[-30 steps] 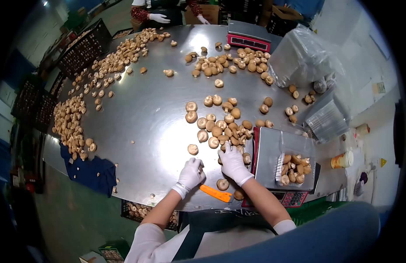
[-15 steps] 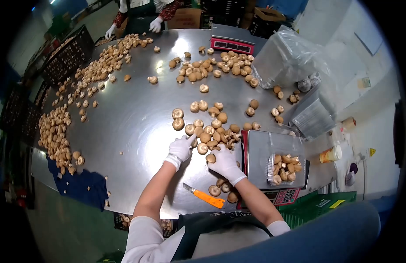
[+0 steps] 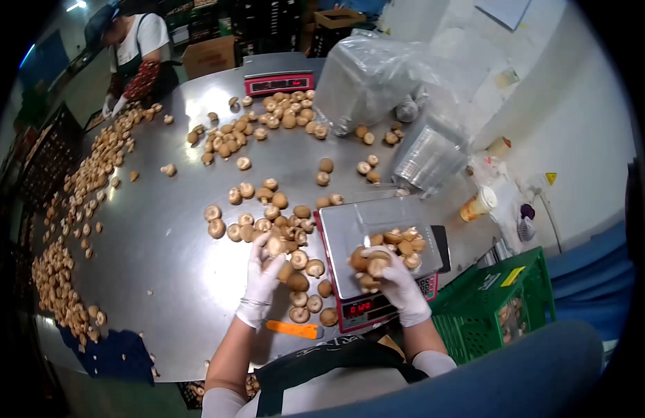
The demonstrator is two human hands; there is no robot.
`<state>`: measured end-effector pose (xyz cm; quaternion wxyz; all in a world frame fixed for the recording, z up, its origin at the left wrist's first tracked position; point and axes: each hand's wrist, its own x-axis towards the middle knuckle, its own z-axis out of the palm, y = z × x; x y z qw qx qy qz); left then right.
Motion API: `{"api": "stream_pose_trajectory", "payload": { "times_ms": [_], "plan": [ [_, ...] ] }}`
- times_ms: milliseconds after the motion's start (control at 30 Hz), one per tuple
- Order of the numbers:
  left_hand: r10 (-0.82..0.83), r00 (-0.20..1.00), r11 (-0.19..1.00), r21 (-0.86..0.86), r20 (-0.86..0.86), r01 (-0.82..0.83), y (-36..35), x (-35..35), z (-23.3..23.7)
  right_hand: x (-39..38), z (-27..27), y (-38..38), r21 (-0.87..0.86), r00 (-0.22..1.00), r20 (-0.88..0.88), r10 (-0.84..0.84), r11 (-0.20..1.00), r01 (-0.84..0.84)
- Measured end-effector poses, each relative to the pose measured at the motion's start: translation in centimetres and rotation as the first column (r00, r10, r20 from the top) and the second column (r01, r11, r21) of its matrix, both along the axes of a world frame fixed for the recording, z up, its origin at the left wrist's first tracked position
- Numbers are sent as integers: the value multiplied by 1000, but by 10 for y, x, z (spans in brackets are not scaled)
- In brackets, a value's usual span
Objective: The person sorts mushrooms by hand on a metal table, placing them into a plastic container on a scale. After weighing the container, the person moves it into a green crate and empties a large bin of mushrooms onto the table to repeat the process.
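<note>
My left hand, in a white glove, is closed around a brown-capped mushroom above the loose pile. My gloved right hand is over the near side of the scale, its fingers closed on a mushroom. More mushrooms lie heaped on the scale beyond that hand, in a clear plastic tray whose walls are mostly hidden. The scale's red display is lit. An orange-handled knife lies on the table near my left wrist, among several mushrooms.
A green crate stands at the right below the table edge. Bagged clear trays, a second scale and mushroom piles are on the metal table. A co-worker stands at the far left.
My right hand has moved from the pile to the tray on the scale with mushrooms in it. My left hand has lifted a mushroom. The view has turned right.
</note>
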<state>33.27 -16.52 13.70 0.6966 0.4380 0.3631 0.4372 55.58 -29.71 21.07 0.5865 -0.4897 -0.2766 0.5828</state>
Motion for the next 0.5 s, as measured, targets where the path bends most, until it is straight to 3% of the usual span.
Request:
{"api": "stream_pose_trajectory", "payload": {
  "times_ms": [33, 100, 133, 200, 233, 300, 333, 367, 433, 500],
  "plan": [
    [-60, 996, 986, 151, -61, 68, -5, 18, 9, 13, 18, -9, -17, 975, 221, -32, 999, 37],
    [-106, 993, 949, 294, -48, 115, -18, 61, 23, 52, 17, -22, 192, 688, 702, -184, 979, 66],
    [-117, 989, 893, 426, -93, 145, -23, 80, 25, 66, 16, -27, 240, 649, 724, -232, 968, 78],
    [-241, 958, 879, 383, -156, 284, -38, 114, 39, 89, 12, -35, 277, 534, 799, -276, 958, 80],
    [-246, 959, 876, 391, -139, 281, -44, 135, 30, 93, 9, -36, 280, 533, 799, -279, 957, 81],
    [-128, 950, 744, 606, -283, 281, -50, 161, 38, 101, 0, -39, 253, 347, 907, -240, 967, 6],
    [-83, 947, 697, 661, -311, 278, -54, 172, 35, 102, -7, -40, 237, 318, 922, -218, 971, -20],
    [-36, 941, 645, 711, -335, 278, -56, 180, 31, 102, -11, -44, 161, 149, 977, -154, 986, -37],
    [17, 917, 595, 741, -399, 311, -63, 185, 27, 98, -17, -49, 165, 76, 984, -161, 985, -46],
    [115, 898, 526, 793, -425, 308, -67, 183, 28, 97, -21, -53, 174, 101, 980, -169, 984, -40]
  ]
}}
